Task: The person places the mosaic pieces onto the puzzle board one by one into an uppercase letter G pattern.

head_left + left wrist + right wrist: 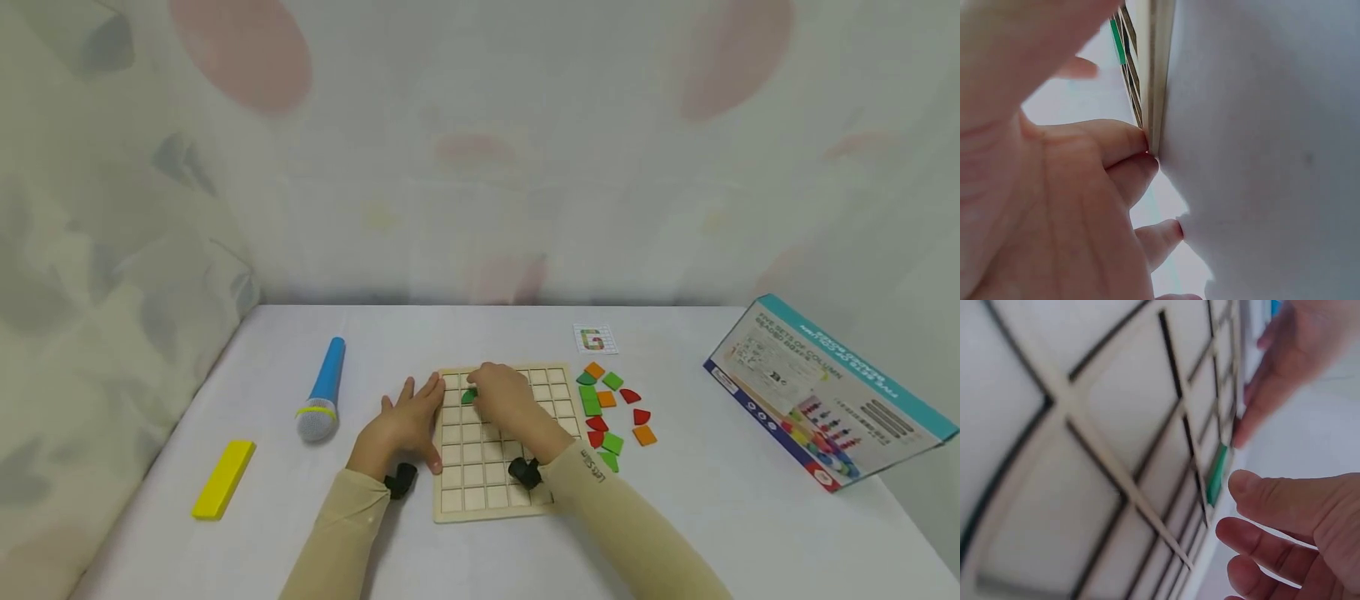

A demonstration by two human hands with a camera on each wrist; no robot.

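A wooden grid board [473, 476] lies flat on the white table. My left hand [397, 429] rests at its left edge with the fingers spread; in the left wrist view fingertips [1138, 140] touch the board's side. In one of the upper-left cells sits a green quarter-round tile [468, 396]. Right beside that tile, my right hand [512, 402] hovers over the board. The right wrist view has its thumb [1250, 487] and bent fingers a little apart, nothing between them, close to the green tile [1217, 475].
Loose red, green and orange tiles [606, 399] lie right of the board. Behind them is a small pattern card [595, 339]. A blue toy microphone [327, 375] and a yellow block [224, 481] lie on the left. At the right leans a printed box [817, 400].
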